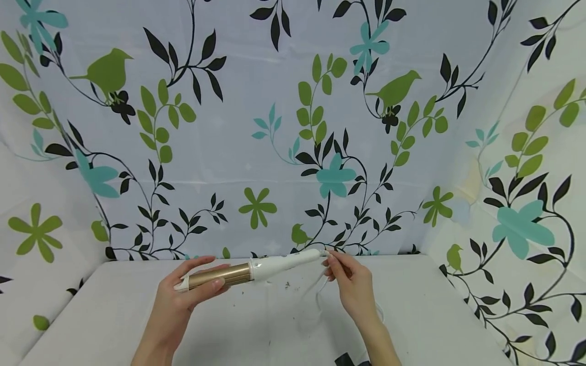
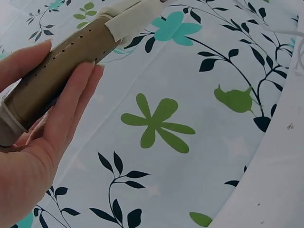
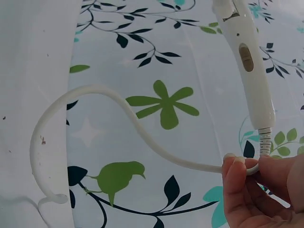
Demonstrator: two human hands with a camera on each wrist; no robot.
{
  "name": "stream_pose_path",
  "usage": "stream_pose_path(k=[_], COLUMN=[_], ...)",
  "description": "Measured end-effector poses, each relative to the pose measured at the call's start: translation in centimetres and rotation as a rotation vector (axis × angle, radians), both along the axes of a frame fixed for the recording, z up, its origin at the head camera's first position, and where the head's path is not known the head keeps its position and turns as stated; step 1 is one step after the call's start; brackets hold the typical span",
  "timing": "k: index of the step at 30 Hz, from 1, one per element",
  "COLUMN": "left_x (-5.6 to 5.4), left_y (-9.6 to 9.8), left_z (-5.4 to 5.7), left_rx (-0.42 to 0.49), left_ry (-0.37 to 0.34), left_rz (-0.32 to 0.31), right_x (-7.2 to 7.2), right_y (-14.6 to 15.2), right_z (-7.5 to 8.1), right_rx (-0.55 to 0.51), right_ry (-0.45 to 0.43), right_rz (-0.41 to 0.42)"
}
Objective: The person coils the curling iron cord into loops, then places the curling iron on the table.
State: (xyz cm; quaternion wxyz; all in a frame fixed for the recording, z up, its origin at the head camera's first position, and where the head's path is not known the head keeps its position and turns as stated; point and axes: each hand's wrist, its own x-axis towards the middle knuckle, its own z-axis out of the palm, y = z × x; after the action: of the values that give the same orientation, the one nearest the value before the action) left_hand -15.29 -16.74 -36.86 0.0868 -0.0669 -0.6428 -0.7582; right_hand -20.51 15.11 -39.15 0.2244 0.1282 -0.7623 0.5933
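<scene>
A curling iron with a white handle (image 1: 281, 265) and a gold barrel (image 1: 224, 275) is held above the table, its handle end slightly higher and to the right. My left hand (image 1: 180, 295) grips the barrel, thumb on the near side and fingers on the other. The left wrist view shows rows of small dark holes along the gold barrel (image 2: 61, 69). At the handle's end, my right hand (image 1: 356, 287) pinches the white cord (image 3: 159, 148) near its ribbed sleeve (image 3: 265, 141). From those fingertips the cord loops out and down. An oval gold button (image 3: 246, 57) sits on the handle.
The white table (image 1: 256, 330) carries a few small dark specks. A black object (image 1: 344, 360) shows at the near edge, beside the right forearm. Patterned fabric (image 1: 256, 152) with leaves, birds and flowers hangs behind and along both sides.
</scene>
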Motion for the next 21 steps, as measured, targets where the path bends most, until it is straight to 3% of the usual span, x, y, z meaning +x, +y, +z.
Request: stream_pose_path(k=[6,11,17,21], left_x=[-0.4,-0.7,-0.7,-0.7], left_y=[0.5,1.8,3.2,3.8], left_z=[-0.1,0.2,0.7,0.8], left_rx=[0.315,0.531,0.638,0.634], left_ry=[-0.022,-0.116,-0.194,-0.234], left_rz=[0.015,0.057,0.099,0.11], right_x=[0.4,0.7,0.9,1.1], right_y=[-0.2,-0.3,-0.4,-0.5], right_z=[0.4,0.7,1.0,1.2], right_rx=[-0.029,-0.043,-0.067,-0.075], right_ry=[-0.02,0.017,0.056,0.064], right_rz=[0.02,0.008,0.004,0.005])
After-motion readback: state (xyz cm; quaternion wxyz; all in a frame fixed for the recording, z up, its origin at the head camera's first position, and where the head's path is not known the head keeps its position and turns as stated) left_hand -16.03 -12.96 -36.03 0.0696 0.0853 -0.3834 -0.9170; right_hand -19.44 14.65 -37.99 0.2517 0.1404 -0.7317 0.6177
